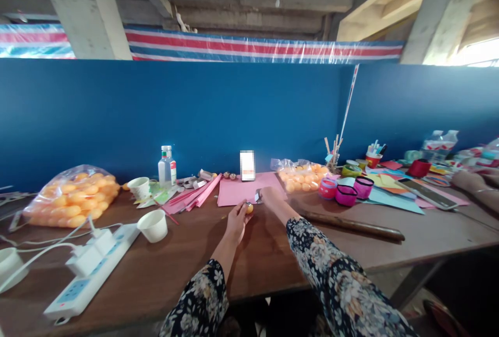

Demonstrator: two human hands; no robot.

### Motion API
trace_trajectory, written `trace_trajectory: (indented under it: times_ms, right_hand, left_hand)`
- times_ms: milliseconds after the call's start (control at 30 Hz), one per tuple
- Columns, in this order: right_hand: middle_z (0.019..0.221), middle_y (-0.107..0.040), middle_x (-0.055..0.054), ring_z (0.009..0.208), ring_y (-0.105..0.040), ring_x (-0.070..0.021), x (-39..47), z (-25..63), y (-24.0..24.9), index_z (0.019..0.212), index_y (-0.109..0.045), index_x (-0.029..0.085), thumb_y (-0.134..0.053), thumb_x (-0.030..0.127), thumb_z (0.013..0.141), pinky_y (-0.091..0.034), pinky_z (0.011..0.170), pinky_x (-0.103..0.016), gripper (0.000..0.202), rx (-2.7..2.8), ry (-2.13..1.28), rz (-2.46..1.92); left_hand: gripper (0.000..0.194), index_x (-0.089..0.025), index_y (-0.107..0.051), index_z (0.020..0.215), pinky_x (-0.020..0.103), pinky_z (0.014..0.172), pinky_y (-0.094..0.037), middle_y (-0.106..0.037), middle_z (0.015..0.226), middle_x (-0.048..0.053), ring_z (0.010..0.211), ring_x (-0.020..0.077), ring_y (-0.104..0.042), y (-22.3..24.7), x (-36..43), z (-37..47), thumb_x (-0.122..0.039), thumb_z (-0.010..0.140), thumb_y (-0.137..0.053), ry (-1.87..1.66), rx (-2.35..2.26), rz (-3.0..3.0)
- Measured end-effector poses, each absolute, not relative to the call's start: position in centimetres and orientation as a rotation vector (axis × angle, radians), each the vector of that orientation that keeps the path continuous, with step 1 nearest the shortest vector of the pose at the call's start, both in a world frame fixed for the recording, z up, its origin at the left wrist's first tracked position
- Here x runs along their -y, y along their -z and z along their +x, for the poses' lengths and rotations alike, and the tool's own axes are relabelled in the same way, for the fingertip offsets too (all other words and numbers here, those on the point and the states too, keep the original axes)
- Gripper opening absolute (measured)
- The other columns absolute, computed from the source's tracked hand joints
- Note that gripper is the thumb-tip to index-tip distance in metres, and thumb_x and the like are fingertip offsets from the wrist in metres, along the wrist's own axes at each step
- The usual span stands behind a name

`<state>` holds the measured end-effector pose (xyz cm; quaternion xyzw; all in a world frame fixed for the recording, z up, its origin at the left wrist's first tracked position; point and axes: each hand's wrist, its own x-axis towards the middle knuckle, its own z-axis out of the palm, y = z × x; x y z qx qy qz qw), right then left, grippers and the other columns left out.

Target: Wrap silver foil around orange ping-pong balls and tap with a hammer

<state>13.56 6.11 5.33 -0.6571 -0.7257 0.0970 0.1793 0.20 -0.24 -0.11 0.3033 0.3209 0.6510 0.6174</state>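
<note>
Head view: The left hand (236, 221) grips a ball (249, 208) between thumb and fingertips, at the near edge of the pink paper (230, 192). Whether the ball touches the paper cannot be told. The right hand (272, 201) is closed on a small item (258, 196), partly silvery and too small to identify, just beside the ball. Both hands are above the counter (175, 267).

The phone (247, 166) stands upright behind the hands, at the far side of the paper. The right bag (302, 178) of orange balls lies beside the paper; the brown rod (353, 226) lies nearer, right of the right hand. On the left are the white cup (153, 228), the power strip (72, 295) with plugs inserted, the bottle (167, 171) and the left bag (76, 199) of orange balls. Another person's arm (470, 183) rests at far right.
</note>
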Motion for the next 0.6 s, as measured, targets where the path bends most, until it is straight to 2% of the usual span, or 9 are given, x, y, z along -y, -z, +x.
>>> trace_trajectory:
  times_ms: [267, 467, 600]
  right_hand:
    - [0.075, -0.066, -0.012, 0.07, -0.059, -0.018, -5.9, 13.5, -4.7, 0.071, -0.068, 0.011, -0.052, 0.015, 0.068, -0.037, 0.06, -0.023, 0.016, 2.048, -0.252, -1.81]
    - [0.08, -0.064, -0.014, 0.071, -0.057, -0.0187, -5.8, 13.9, -4.5, 0.077, -0.063, 0.01, -0.041, 0.016, 0.075, -0.035, 0.058, -0.025, 0.024, 1.9, -0.149, -1.745]
    - [0.068, -0.062, -0.007, 0.061, -0.054, -0.0146, -6.2, 14.0, -3.8, 0.07, -0.06, 0.012, -0.044, 0.018, 0.071, -0.033, 0.052, -0.022, 0.017, 1.767, -0.19, -1.674]
  left_hand:
    - [0.03, -0.018, -0.061, 0.099, 0.031, 0.08, -0.044, -0.061, 0.092, 0.005, 0.079, 0.0103, -0.056, 0.5, 0.0, 0.0, -0.018, 0.068, -0.062, -1.475, -0.703, 0.69]
    - [0.035, -0.02, -0.058, 0.104, 0.031, 0.079, -0.044, -0.061, 0.091, 0.005, 0.077, 0.01, -0.057, 0.3, 0.1, 0.0, -0.017, 0.069, -0.06, -1.466, -0.687, 0.694]
    - [0.033, -0.02, -0.059, 0.101, 0.028, 0.075, -0.045, -0.061, 0.088, 0.004, 0.075, 0.0095, -0.057, 0.0, 0.3, -0.1, -0.017, 0.068, -0.061, -1.485, -0.681, 0.704]
